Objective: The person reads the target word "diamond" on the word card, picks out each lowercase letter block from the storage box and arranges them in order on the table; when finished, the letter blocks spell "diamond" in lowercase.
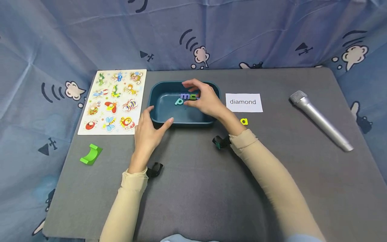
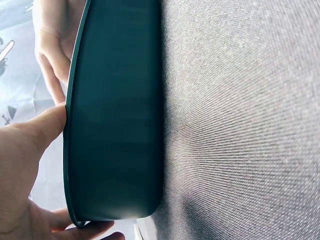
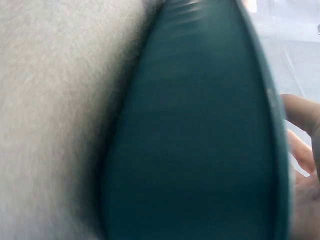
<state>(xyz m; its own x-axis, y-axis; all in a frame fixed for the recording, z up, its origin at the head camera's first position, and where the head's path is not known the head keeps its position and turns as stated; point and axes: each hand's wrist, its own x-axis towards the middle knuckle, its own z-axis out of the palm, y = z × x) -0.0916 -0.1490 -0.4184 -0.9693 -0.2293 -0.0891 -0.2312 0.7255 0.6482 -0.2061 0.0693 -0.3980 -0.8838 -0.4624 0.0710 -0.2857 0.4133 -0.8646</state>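
Dark teal tray is sitting upper centre of the frame, on the grey bench. Left hand is gripping its near left corner: thumb is pressing on the near rim, the other fingers are wrapping the left side (left wrist view is showing this best). Right hand is hovering over the right half of the tray, fingers curving loosely, thumb standing apart from them; nothing is showing in the gap, and part of the letters is hiding behind this hand.

Inside the tray, centre to right, small letters are lying: a purple m, a green letter just beside it, a teal letter just below the m in the frame. A purple bit is peeking out by the right hand, too covered for reading.

Right of the tray, a white card is reading "diamond"; a yellow letter is lying just below it. Silver microphone is resting slantwise at right. Picture board with cartoon bugs is lying upper left, green curved block below it. Blue patterned cloth is hanging behind.
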